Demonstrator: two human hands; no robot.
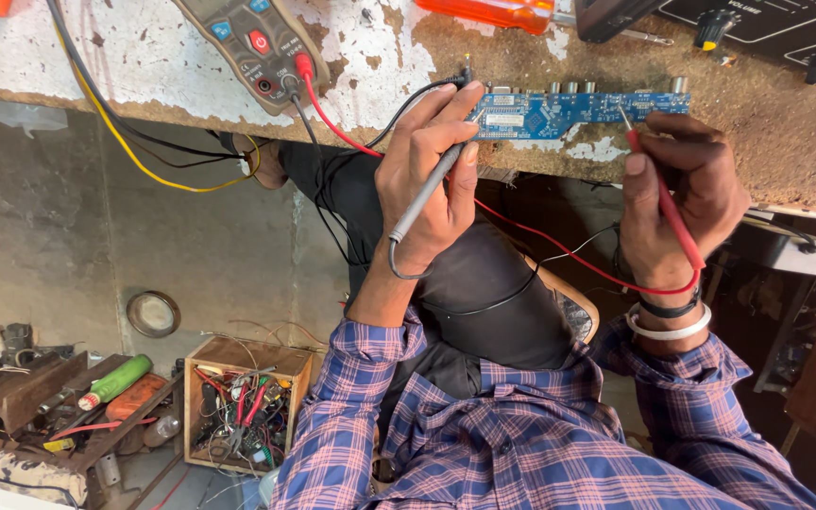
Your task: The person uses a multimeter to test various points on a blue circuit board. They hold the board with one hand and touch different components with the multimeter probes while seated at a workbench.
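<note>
A blue circuit board (pixel 569 111) lies at the near edge of a worn workbench (pixel 399 57). My left hand (pixel 422 179) grips a grey-black test probe (pixel 427 189), its tip pointing at the board's left end. My right hand (pixel 677 194) pinches a red test probe (pixel 668 203), its metal tip touching the board's right part. Red and black leads run from both probes to a multimeter (pixel 257 42) lying on the bench to the left.
An orange-handled screwdriver (pixel 493 11) and a black panel with knobs (pixel 767 24) lie at the bench's back. On the floor stand a wooden box of wires and tools (pixel 243 401), a round tin (pixel 153 314) and a cluttered tray (pixel 49 397). Yellow and black cables hang off the bench.
</note>
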